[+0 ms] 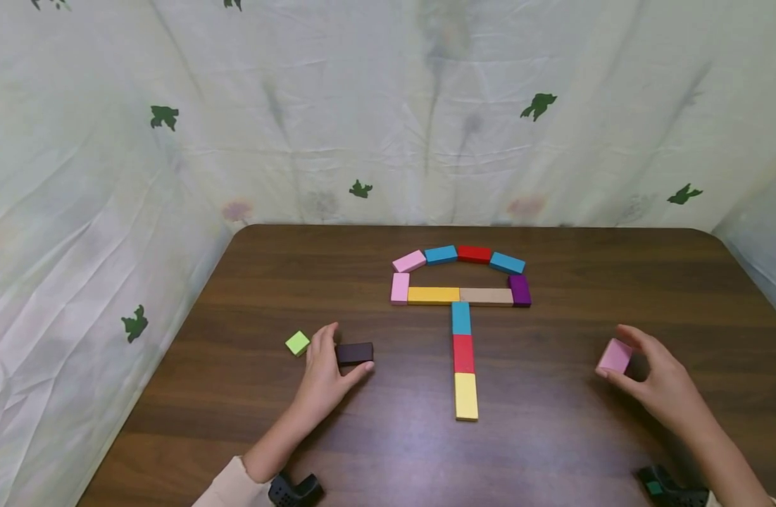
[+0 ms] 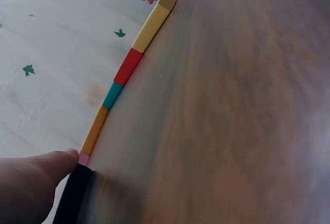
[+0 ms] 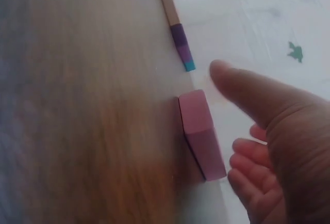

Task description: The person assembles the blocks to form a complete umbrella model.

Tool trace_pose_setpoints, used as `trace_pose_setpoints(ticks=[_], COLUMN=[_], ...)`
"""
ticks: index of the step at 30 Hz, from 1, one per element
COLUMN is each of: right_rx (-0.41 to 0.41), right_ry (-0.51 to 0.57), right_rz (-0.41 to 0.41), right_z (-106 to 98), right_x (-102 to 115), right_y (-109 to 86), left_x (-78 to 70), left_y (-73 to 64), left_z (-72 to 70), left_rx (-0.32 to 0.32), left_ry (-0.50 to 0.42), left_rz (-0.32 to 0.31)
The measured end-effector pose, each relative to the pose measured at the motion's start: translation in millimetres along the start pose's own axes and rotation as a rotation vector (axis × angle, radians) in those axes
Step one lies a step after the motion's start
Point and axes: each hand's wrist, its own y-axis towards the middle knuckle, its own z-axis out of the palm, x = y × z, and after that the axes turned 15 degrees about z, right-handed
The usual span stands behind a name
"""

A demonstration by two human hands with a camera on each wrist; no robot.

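My left hand [image 1: 323, 374] is around a black block [image 1: 356, 353] at the table's left, its thumb along the near side and fingers by the left end. Just beyond those fingers lies a small lime green block [image 1: 297, 343]. In the left wrist view the thumb reaches beside the black block [image 2: 73, 195]. Over on the right, my right hand [image 1: 663, 384] has its thumb and fingers spread on either side of a pink block [image 1: 615, 356]. The right wrist view shows a gap between the thumb and this pink block [image 3: 196, 113], which rests on the wood.
Mid-table, colored blocks form an umbrella-like outline: a curved top with a red block [image 1: 474, 254], a bar with an orange-yellow block [image 1: 434, 296] and a tan block [image 1: 486, 296], and a stem ending in a yellow block [image 1: 466, 396]. A patterned cloth [image 1: 375, 105] hangs behind.
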Motion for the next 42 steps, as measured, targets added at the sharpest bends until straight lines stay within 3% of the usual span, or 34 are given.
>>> trace_pose_setpoints(ticks=[10, 19, 24, 28, 32, 42], right_rx=[0.085, 0.096, 0.107, 0.131, 0.161, 0.135], right_ry=[-0.042, -0.055, -0.056, -0.063, -0.066, -0.051], right_rz=[0.086, 0.093, 0.098, 0.091, 0.083, 0.062], right_z=[-1, -1, 1, 1, 0, 1], right_x=[-6, -8, -9, -10, -11, -15], right_y=[1.8, 2.0, 2.7, 2.4, 2.7, 2.6], left_x=[-2.0, -4.9, -2.7, -3.4, -4.4, 0.3], left_y=[1.5, 3.6, 3.0, 3.3, 3.4, 3.7], left_z=[8.9, 12.4, 12.6, 11.6, 7.3, -0.1], left_rx=[-0.035, -0.055, -0.066, -0.049, -0.010, 0.017], left_ry=[0.055, 0.085, 0.080, 0.048, 0.032, 0.118], left_rz=[0.024, 0.037, 0.075, 0.091, 0.064, 0.042])
